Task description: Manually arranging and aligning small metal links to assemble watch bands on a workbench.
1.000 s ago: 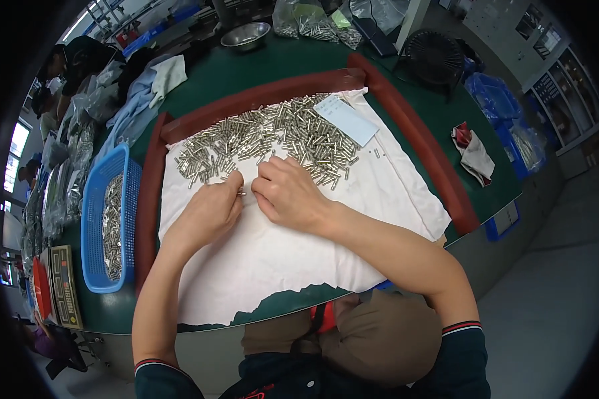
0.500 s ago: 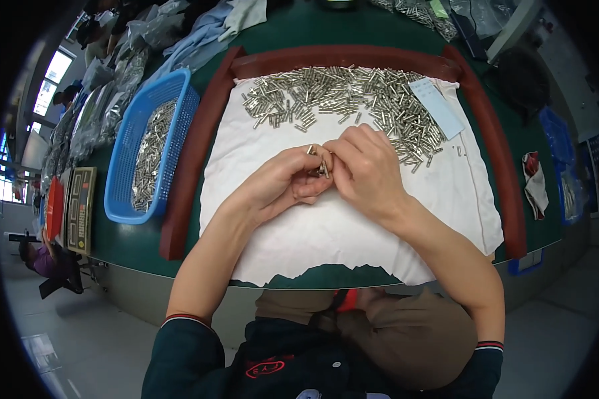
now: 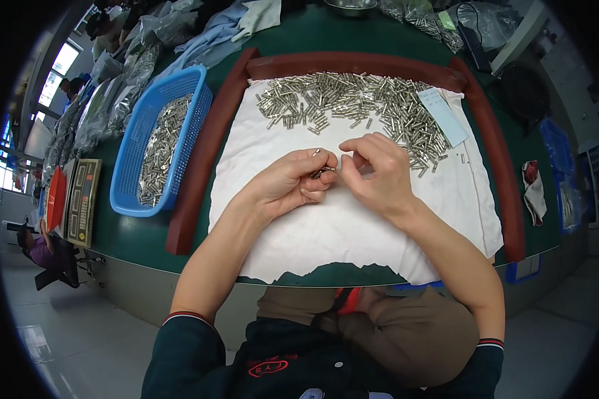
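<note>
My left hand [image 3: 289, 183] is curled over the white cloth [image 3: 326, 239], closed around a few small silvery metal pins [image 3: 323, 171] that show between thumb and fingers. Just to its right, my right hand [image 3: 383, 176] hovers with thumb and forefinger apart and no pin visible between them. A gap separates the two hands. Beyond them a large heap of the same metal pins [image 3: 353, 96] spreads along the cloth's far side and down its right. A pale blue card [image 3: 442, 117] lies against the heap's right edge.
A dark red wooden frame [image 3: 359, 64] borders the cloth on three sides. Left of it, a blue plastic basket [image 3: 123, 174] holds more pins. A folded red-and-white cloth [image 3: 534, 191] lies at right. Plastic bags [image 3: 120, 93] crowd the far left; a metal bowl [image 3: 351, 6] stands at the back.
My right hand has drawn apart from the left, and its thumb and forefinger have opened. The left hand keeps hold of its pins. The whole view has shifted slightly.
</note>
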The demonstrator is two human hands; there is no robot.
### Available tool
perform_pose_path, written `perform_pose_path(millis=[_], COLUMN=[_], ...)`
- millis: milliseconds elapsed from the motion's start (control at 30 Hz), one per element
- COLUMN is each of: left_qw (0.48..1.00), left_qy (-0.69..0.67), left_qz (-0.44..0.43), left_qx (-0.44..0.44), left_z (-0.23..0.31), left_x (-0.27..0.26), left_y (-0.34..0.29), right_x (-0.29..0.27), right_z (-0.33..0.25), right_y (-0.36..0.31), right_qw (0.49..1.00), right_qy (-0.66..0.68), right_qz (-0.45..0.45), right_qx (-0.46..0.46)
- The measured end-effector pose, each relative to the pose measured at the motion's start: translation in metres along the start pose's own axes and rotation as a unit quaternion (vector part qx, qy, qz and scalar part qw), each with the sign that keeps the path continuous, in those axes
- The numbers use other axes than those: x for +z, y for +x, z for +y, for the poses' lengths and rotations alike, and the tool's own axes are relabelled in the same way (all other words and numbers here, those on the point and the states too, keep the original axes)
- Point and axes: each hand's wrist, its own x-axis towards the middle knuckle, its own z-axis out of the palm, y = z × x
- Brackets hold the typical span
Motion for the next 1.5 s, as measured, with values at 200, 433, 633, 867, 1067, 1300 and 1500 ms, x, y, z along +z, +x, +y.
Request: perform_pose_path(millis=[200,433,633,867,1067,1300,1500], left_qw=[0.961,0.639,0.315,0.561,0.541,0.55,0.588], left_qy=[0.229,0.643,0.797,0.755,0.757,0.752,0.723], left_qz=[0.104,0.365,0.436,0.213,0.215,0.206,0.198], left_qx=[0.113,0.21,0.274,0.264,0.296,0.3,0.305], left_z=[0.044,0.11,0.092,0.037,0.03,0.023,0.009], left_x=[0.018,-0.027,-0.015,0.002,-0.014,-0.016,-0.015], left_y=[-0.066,-0.154,-0.133,-0.012,0.023,0.022,0.012], right_x=[-0.009,-0.008,-0.006,0.01,0.02,0.014,0.012], right_z=[0.017,0.019,0.021,0.035,0.039,0.03,0.021], right_y=[0.004,0.007,0.008,0.06,0.087,0.102,0.074], right_qw=[0.998,0.998,0.999,0.977,0.935,0.9,0.924], right_qy=[-0.028,-0.024,-0.028,-0.144,-0.2,-0.211,-0.192], right_qz=[0.047,0.056,0.023,-0.149,-0.29,-0.38,-0.327], right_qx=[-0.008,-0.01,0.003,-0.041,-0.046,-0.024,-0.044])
